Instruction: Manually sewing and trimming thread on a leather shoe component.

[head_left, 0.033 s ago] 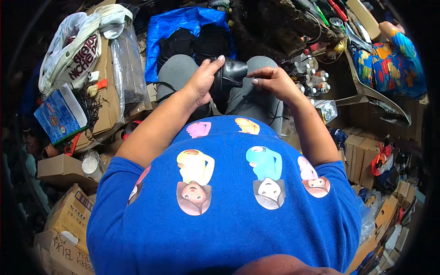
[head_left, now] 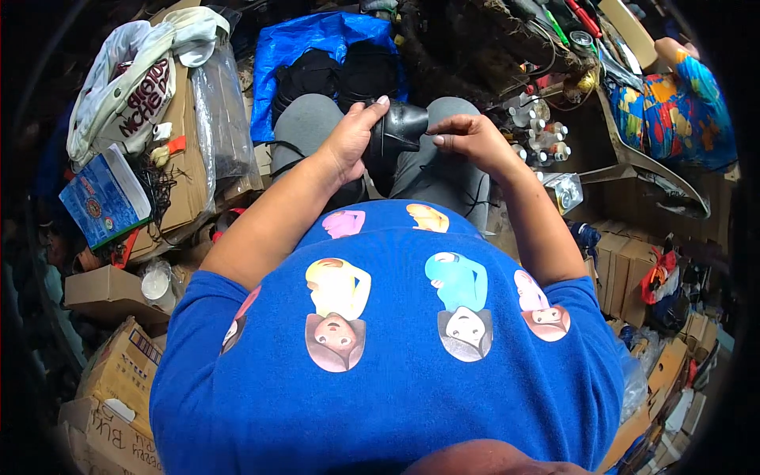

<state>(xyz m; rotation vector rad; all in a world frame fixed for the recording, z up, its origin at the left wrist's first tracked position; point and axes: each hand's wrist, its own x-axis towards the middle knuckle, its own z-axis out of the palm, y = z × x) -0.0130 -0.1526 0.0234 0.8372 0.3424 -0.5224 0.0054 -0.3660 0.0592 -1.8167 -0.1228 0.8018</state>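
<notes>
Left hand (head_left: 352, 136) grips black shoe (head_left: 400, 127); right hand (head_left: 465, 134) pinches its edge.

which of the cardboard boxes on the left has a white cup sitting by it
The small plain brown cardboard box at mid-left: the white cup sits against its right edge. The printed cardboard boxes below it have none.

- Shoe (head_left: 400, 127): above the lap, between left hand (head_left: 354, 141) and right hand (head_left: 467, 136).
- Tarp (head_left: 317, 47): beyond the knees.
- Cardboard boxes (head_left: 111, 293): left.
- Small bottles (head_left: 538, 127): right.
</notes>
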